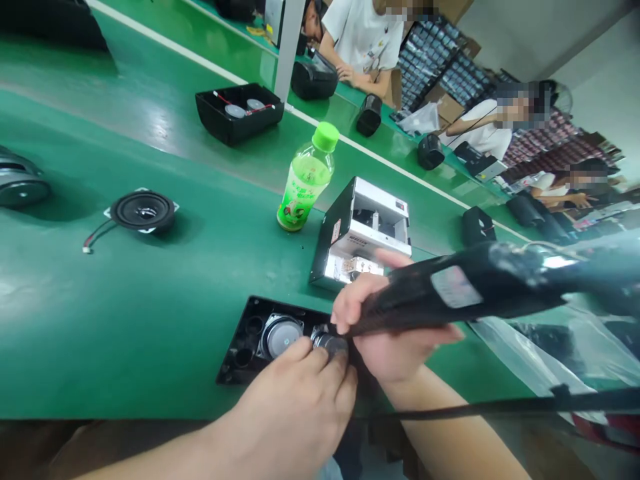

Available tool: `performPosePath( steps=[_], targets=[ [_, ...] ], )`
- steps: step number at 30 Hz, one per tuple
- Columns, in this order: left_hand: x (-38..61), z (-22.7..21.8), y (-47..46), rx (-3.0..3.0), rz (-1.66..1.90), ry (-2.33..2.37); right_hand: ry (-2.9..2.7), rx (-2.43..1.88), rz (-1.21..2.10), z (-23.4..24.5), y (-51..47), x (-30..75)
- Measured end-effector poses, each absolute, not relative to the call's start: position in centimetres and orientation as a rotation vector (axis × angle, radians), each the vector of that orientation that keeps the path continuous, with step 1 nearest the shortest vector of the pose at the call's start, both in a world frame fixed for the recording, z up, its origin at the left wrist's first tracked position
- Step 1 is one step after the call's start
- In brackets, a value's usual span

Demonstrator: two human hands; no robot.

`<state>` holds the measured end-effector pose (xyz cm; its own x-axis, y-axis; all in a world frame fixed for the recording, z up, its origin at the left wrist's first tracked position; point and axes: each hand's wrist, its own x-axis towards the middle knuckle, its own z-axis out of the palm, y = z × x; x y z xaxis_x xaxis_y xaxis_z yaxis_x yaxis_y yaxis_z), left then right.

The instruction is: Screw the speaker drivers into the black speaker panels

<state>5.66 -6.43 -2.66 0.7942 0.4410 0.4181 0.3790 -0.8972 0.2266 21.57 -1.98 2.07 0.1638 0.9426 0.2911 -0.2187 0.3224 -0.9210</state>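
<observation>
A black electric screwdriver (425, 293) lies in the grip of my right hand (395, 347), its front end pointing down and left. The tip is hidden behind my fingers and the panel's right side. My left hand (305, 387) has its fingers bent over a speaker driver (330, 341) at the right part of a black speaker panel (235, 363). Beside that driver, a second round driver (283, 337) sits in the panel with its magnet side up. The panel's right end is covered by my hands.
Behind the panel stand a white-and-black screw feeder (345, 227) and a green-capped bottle (305, 180). A loose speaker driver (145, 210) with a wire lies left. Farther back is an open black speaker housing (240, 113). Co-workers (363, 40) sit across the green table (125, 320).
</observation>
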Motion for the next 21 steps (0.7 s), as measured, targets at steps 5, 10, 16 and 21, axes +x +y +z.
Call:
performPosePath(
  steps=[5, 10, 16, 21],
  targets=[
    [6.5, -2.5, -6.0, 2.842, 0.755, 0.545, -1.061, -0.793, 0.717, 8.4, -1.9, 24.5],
    [6.1, -2.0, -5.7, 2.792, 0.725, 0.556, -1.078, -0.711, 0.463, 8.5, 1.9, 25.0],
    [2.5, -0.6, -4.5, 2.636, 0.733, 0.739, -1.088, -0.801, 0.48, 6.1, 4.4, 24.6],
    [0.9, -0.8, -3.5, 2.655, 0.696, 0.795, -1.049, -0.869, 0.464, 6.2, 4.5, 24.8]
  ],
)
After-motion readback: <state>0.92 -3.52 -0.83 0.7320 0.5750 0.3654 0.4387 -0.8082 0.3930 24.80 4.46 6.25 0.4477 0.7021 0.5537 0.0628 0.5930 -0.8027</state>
